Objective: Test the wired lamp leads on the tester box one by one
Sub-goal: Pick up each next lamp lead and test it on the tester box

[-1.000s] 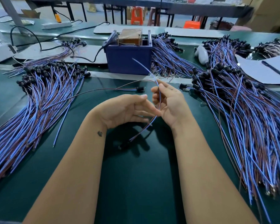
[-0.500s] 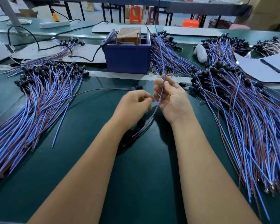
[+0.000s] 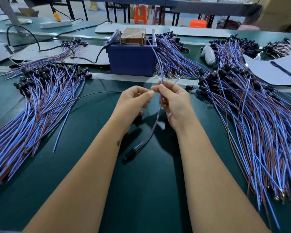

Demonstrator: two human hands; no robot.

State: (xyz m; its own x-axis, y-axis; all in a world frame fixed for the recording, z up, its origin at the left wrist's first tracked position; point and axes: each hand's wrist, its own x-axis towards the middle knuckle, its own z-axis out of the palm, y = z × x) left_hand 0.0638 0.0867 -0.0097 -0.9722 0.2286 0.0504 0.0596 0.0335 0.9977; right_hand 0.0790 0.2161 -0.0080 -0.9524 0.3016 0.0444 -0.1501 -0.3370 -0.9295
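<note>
My right hand (image 3: pixel 174 102) pinches a blue and brown lamp lead (image 3: pixel 155 123) above the green belt. The lead's free end rises toward the blue tester box (image 3: pixel 132 62), near its right rim. Its black lamp holder (image 3: pixel 130 153) hangs low between my forearms. My left hand (image 3: pixel 134 102) is curled beside the right one, fingertips close to the lead; whether it holds the wire I cannot tell. A single brown lead (image 3: pixel 84 98) lies on the belt, running left from my left hand.
A big pile of leads (image 3: pixel 35 101) fans out on the left, another pile (image 3: pixel 252 118) on the right, more leads (image 3: pixel 173 56) behind the box. A black cable (image 3: pixel 84 58) runs to the box. Paper with a pen (image 3: pixel 281 68) and a white object (image 3: pixel 208 54) lie at back right.
Both hands moved up and away from me, toward the box. The lead's free end swung up to the box's right rim. My left hand curled from flat.
</note>
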